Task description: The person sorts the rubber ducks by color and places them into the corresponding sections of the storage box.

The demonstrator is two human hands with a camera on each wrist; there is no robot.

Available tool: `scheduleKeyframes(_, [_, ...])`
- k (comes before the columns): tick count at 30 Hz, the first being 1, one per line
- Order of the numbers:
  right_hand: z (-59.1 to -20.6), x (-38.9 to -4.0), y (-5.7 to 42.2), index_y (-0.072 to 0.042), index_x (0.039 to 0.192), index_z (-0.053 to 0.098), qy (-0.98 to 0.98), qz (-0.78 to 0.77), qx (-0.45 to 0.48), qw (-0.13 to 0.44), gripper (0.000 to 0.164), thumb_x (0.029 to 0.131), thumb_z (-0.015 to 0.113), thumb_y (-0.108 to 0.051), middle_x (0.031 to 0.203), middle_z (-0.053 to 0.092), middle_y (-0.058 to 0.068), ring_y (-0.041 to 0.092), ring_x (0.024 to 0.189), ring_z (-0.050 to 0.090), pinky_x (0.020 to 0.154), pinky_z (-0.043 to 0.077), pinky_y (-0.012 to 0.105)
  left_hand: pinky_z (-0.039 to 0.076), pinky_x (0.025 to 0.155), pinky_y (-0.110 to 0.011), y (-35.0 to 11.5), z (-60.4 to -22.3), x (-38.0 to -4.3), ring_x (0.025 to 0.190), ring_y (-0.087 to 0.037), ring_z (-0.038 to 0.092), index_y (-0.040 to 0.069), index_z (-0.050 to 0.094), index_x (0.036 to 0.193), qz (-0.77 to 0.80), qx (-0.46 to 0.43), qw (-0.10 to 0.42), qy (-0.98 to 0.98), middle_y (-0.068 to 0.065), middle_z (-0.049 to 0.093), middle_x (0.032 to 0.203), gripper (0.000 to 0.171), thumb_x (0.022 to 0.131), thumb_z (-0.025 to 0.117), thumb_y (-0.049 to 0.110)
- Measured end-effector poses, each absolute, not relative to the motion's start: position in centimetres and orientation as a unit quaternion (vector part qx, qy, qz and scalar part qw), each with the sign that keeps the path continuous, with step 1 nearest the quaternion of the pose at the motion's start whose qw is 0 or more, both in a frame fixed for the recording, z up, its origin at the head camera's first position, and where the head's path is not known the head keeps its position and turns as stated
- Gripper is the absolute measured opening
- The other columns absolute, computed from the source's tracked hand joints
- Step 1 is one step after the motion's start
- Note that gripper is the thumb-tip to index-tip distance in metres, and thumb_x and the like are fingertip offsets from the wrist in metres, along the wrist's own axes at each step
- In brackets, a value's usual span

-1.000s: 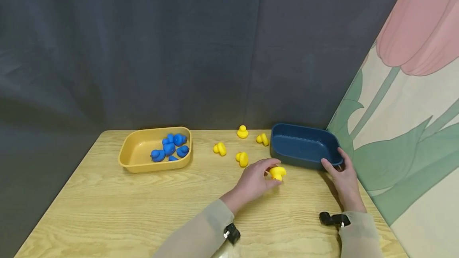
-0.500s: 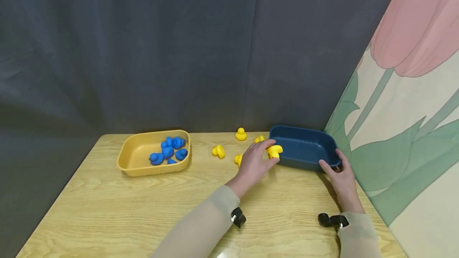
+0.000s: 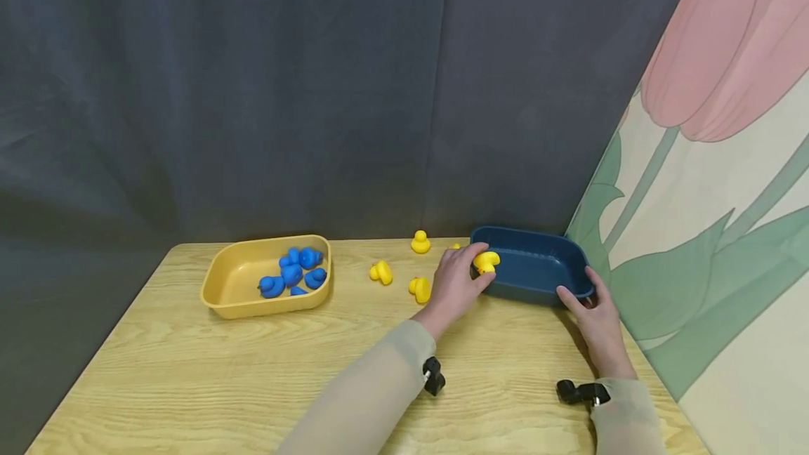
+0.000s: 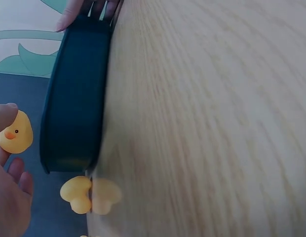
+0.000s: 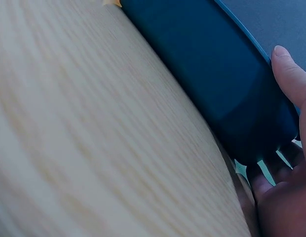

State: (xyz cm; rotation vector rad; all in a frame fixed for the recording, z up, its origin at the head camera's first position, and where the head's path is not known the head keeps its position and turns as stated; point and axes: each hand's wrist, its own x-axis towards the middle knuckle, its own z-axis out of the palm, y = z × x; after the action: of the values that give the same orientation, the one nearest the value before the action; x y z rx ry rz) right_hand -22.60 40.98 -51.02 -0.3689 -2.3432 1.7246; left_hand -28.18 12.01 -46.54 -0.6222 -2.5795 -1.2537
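Observation:
In the head view my left hand [image 3: 452,285] pinches a yellow rubber duck [image 3: 488,260] between fingers and thumb, over the left end of the dark blue bin [image 3: 531,293]. The left wrist view shows this duck's face [image 4: 17,133] level with the bin's upper edge. At the bin's right end my right hand [image 3: 597,321] grips the corner, its thumb on the rim and its fingers around the end wall, as the right wrist view also shows. Yellow ducks lie left of the bin: one upright duck [image 3: 420,242], two tipped ones [image 3: 381,272], and one mostly behind my left hand.
A yellow bin [image 3: 218,304] holding several blue ducks [image 3: 291,274] stands on the left of the wooden table [image 3: 189,371]. A dark curtain [image 3: 284,90] hangs along the back edge. On the right is a tulip-patterned panel [image 3: 708,230].
My left hand has lifted the yellow duck from in front of the dark blue bin up and back over its left end. My right hand keeps its grip on the bin. The head view has tilted slightly.

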Motion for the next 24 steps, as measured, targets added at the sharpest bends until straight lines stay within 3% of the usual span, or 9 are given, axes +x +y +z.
scheduleKeyframes(13, [-50.8, -22.5, 41.0, -0.024, 0.18, 0.006, -0.795, 0.585, -0.126, 0.099, 0.096, 0.11, 0.071, -0.034, 0.183, 0.006, 0.015, 0.041, 0.166, 0.018, 0.104, 0.037, 0.004, 0.042, 0.123, -0.041, 12.7, -47.1, -28.7, 0.145, -0.021, 0.052, 0.027, 0.06, 0.16, -0.426, -0.208, 0.097, -0.875, 0.008, 0.06, 0.159, 0.059, 0.105, 0.08, 0.033])
scheduleKeyframes(24, [-50.9, -22.5, 41.1, -0.025, 0.18, 0.005, -0.8, 0.579, -0.125, 0.096, 0.096, 0.111, 0.071, -0.036, 0.184, 0.003, 0.014, 0.043, 0.166, 0.017, 0.108, 0.036, 0.005, 0.041, 0.124, -0.045, 10.3, -47.2, -29.2, 0.149, -0.026, 0.048, 0.022, 0.058, 0.162, -0.43, -0.214, 0.102, -0.871, 0.003, 0.055, 0.164, 0.058, 0.107, 0.077, 0.031])
